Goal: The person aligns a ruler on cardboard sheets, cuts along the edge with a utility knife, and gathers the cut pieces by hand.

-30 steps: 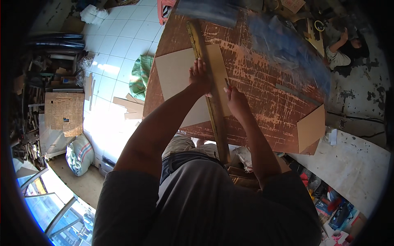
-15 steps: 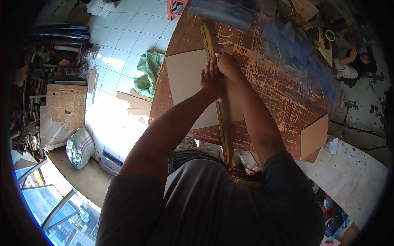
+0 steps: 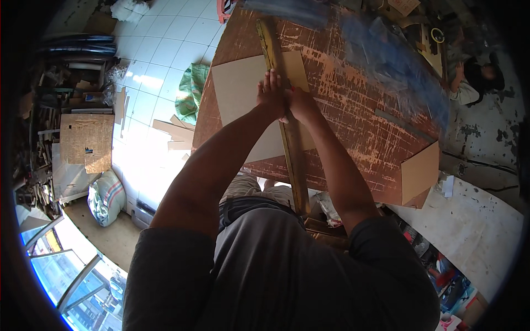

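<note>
at the lower middle, a long, worn yellowish strip (image 3: 293, 160) begins near the person's waist and runs up to the upper middle. in the centre, the left hand (image 3: 271, 96) lies flat on it, fingers stretched, not clasping; just beside, the right hand (image 3: 301, 105) is clenched around a small object (image 3: 292, 88), only a red bit showing. underneath, a cardboard sheet (image 3: 237, 91) lies on the scraped reddish table (image 3: 353, 121), left of the frame's centre. farther, blue plastic (image 3: 386, 71) blurs at upper right, near another person (image 3: 479, 77).
</note>
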A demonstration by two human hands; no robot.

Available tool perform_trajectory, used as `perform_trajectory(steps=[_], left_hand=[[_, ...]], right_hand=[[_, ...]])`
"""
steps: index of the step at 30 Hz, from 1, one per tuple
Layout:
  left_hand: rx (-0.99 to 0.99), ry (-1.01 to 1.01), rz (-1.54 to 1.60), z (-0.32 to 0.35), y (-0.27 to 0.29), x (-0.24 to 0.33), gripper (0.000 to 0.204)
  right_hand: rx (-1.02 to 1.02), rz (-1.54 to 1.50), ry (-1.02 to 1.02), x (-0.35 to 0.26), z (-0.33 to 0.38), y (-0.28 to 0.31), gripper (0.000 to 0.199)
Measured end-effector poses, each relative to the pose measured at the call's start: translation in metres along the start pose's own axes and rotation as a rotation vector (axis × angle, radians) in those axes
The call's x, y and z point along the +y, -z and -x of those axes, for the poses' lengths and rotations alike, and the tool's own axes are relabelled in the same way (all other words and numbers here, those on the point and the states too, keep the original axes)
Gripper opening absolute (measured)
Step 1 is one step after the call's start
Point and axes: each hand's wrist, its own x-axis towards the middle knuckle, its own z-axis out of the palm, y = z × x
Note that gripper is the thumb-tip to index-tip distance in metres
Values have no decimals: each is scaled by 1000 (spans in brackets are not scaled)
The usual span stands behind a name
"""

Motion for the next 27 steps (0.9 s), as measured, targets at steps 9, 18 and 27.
perform_trajectory(steps=[9,18,27], left_hand=[[-18,-31,26,2,8,5,140],[-13,-2,-29,-2,2,2,148],[-36,-26,-14,4,14,10,145]], right_hand=[[11,82,-64,34,210,-12,38],[-174,79,-313,20,221,29,40],[123,33,-130,5,6,45,44]])
